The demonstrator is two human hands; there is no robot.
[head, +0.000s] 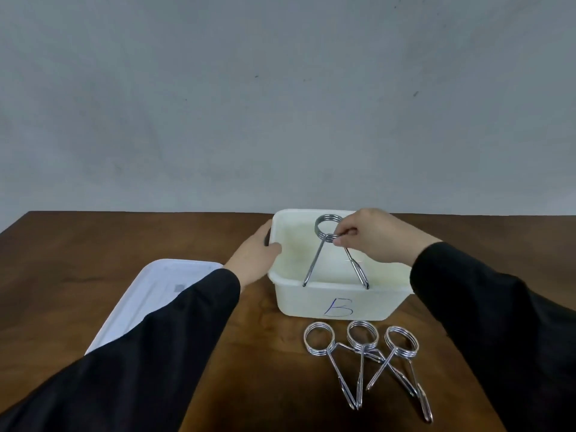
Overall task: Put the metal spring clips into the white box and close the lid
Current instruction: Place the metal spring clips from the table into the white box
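Observation:
A white box (367, 302) marked with a blue "B" stands open on the wooden table. My left hand (257, 251) grips its left wall. My right hand (378, 235) pinches a metal spring clip (327, 227) by its coil, holding it upright inside the box with both legs reaching down to the near wall. Three more spring clips lie on the table in front of the box: one on the left (319, 338), one in the middle (362, 335), one on the right (401, 342), their legs crossing. The white lid (156, 294) lies flat to the left, partly under my left sleeve.
The brown wooden table (124, 238) ends at a far edge just behind the box, against a plain grey wall (280, 104). My black sleeves cover the lower left and right corners of the view.

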